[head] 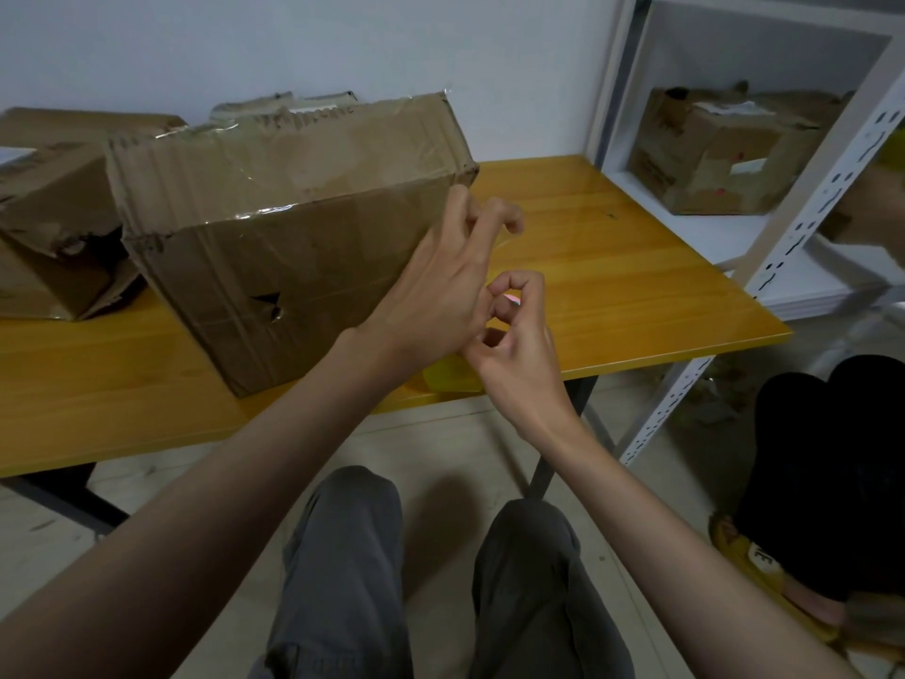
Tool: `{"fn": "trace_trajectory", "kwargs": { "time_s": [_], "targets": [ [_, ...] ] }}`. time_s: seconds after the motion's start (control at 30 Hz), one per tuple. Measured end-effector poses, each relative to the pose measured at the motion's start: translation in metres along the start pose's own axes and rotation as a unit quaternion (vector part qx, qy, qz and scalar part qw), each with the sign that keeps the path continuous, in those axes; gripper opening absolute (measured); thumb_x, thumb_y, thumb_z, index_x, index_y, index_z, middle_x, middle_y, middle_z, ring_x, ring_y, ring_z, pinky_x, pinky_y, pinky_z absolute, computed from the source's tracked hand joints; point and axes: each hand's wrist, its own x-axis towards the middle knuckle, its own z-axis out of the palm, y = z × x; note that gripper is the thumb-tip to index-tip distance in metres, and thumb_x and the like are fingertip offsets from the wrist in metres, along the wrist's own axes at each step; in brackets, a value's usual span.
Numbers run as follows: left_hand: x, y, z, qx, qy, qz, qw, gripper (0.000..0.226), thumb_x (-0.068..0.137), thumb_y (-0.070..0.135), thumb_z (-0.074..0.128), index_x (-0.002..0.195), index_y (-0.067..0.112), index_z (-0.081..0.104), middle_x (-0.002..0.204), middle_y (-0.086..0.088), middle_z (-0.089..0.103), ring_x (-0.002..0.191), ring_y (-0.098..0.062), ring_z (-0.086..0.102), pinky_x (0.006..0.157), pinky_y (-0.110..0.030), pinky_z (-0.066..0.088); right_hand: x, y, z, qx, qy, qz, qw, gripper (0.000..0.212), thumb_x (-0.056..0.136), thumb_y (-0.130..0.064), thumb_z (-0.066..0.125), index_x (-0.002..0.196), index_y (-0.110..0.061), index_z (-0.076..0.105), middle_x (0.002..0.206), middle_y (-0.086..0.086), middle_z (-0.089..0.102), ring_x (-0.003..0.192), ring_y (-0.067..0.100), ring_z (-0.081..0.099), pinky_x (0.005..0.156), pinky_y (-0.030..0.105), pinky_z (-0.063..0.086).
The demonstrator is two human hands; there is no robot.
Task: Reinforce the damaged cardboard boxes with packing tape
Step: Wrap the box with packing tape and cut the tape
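Nearest the camera, the person's knees in grey trousers (343,556) sit below the edge of the yellow wooden table (612,296). Just above that edge the two hands meet. The right hand (514,335) has its fingers curled, thumb and forefinger closed in a ring, apparently pinching something thin; a translucent yellowish strip (450,374), likely packing tape, shows beneath the hands, though whether the pinch holds its end cannot be told for sure. The left hand (440,286) is raised beside it with fingers bent and spread, fingertips near the right corner of the nearest cardboard box (274,247); what it grips, if anything, is unclear. No tape roll is visible.

That box stands on the table, just beyond the hands. Glossy clear tape already covers its top face and upper edge, so some reinforcing seems done. A torn hole (268,306) in its front face is still bare, and the left corner looks crushed.

Behind it to the left lies a second cardboard box (54,227), badly ripped and with no obvious tape: probably still to do. Farther right, a battered third box (720,154) rests on a white metal shelf (783,227); its state is hard to judge.
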Motion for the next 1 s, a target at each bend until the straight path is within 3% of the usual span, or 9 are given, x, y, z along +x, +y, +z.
{"fn": "trace_trajectory", "kwargs": {
  "time_s": [0.1,0.2,0.33,0.43,0.6,0.73,0.87,0.97,1.0],
  "targets": [
    [0.000,0.000,-0.001,0.012,0.000,0.001,1.000,0.051,0.076,0.002,0.051,0.126,0.007,0.050,0.112,-0.007,0.034,0.085,-0.010,0.036,0.071,-0.002,0.031,0.000,0.000,-0.001,0.003,-0.002,0.004,1.000,0.045,0.088,0.005,0.068,0.113,-0.017,0.036,0.087,0.018,0.059,0.071,0.022,0.054,0.062,0.039,0.045],
    [0.000,0.001,0.001,0.021,0.004,0.009,1.000,0.048,0.078,-0.002,0.054,0.125,0.007,0.051,0.110,-0.004,0.031,0.084,-0.010,0.034,0.071,-0.001,0.030,0.001,0.001,-0.001,-0.009,0.002,0.002,1.000,0.047,0.086,0.006,0.069,0.115,-0.014,0.036,0.083,0.008,0.056,0.072,0.019,0.055,0.064,0.046,0.049],
    [0.000,0.003,0.003,0.053,0.008,0.002,0.999,0.047,0.080,-0.001,0.064,0.124,0.009,0.052,0.109,-0.002,0.029,0.085,-0.010,0.034,0.066,-0.009,0.028,0.001,-0.001,0.001,-0.019,0.006,-0.009,1.000,0.049,0.085,0.010,0.068,0.114,-0.014,0.037,0.091,0.023,0.059,0.083,0.036,0.059,0.068,0.055,0.051],
    [-0.001,0.005,0.004,0.062,0.016,-0.006,0.998,0.048,0.079,-0.002,0.065,0.124,0.009,0.052,0.109,-0.003,0.029,0.085,-0.011,0.036,0.070,-0.017,0.026,0.001,-0.002,0.002,-0.021,0.014,-0.009,1.000,0.049,0.084,0.012,0.066,0.111,-0.016,0.037,0.093,0.025,0.058,0.086,0.038,0.057,0.068,0.055,0.050],
    [-0.002,0.005,0.007,0.041,0.015,-0.014,0.999,0.047,0.081,-0.001,0.064,0.125,0.010,0.051,0.110,-0.006,0.034,0.084,-0.012,0.042,0.056,-0.008,0.031,0.000,0.001,0.003,-0.032,0.028,-0.017,0.999,0.048,0.084,0.013,0.062,0.110,-0.018,0.038,0.087,0.020,0.057,0.081,0.039,0.054,0.063,0.057,0.047],
    [-0.006,0.003,0.007,-0.042,0.038,0.001,0.998,0.051,0.078,-0.005,0.059,0.127,0.007,0.049,0.117,-0.011,0.037,0.091,-0.013,0.046,0.071,-0.020,0.046,-0.003,-0.002,-0.005,-0.022,-0.001,0.003,1.000,0.053,0.088,0.003,0.068,0.124,-0.022,0.038,0.096,0.024,0.060,0.088,0.040,0.060,0.074,0.058,0.051],
    [-0.015,-0.001,0.018,-0.157,0.113,-0.046,0.980,0.065,0.077,0.016,0.077,0.133,0.009,0.045,0.126,-0.003,0.036,0.106,-0.015,0.056,0.085,-0.009,0.042,-0.003,-0.006,-0.022,-0.054,-0.031,0.017,0.998,0.060,0.092,-0.014,0.071,0.143,-0.028,0.042,0.106,-0.004,0.058,0.098,0.012,0.059,0.093,0.040,0.054],
    [-0.014,0.009,0.032,-0.234,0.182,-0.105,0.949,0.045,0.090,0.022,0.058,0.132,0.018,0.042,0.127,-0.004,0.041,0.110,-0.008,0.057,0.086,-0.014,0.046,0.004,-0.011,-0.031,-0.086,-0.047,0.020,0.995,0.056,0.087,-0.022,0.069,0.138,-0.034,0.051,0.106,0.011,0.061,0.095,0.024,0.061,0.086,0.045,0.056],
    [-0.011,0.011,0.036,-0.255,0.223,-0.129,0.932,0.039,0.092,0.017,0.050,0.130,0.016,0.043,0.124,-0.005,0.044,0.109,-0.002,0.054,0.087,-0.017,0.047,0.006,-0.012,-0.035,-0.110,-0.053,0.017,0.992,0.057,0.085,-0.019,0.068,0.138,-0.035,0.053,0.100,0.012,0.061,0.087,0.023,0.061,0.080,0.040,0.057]
  ]
}}
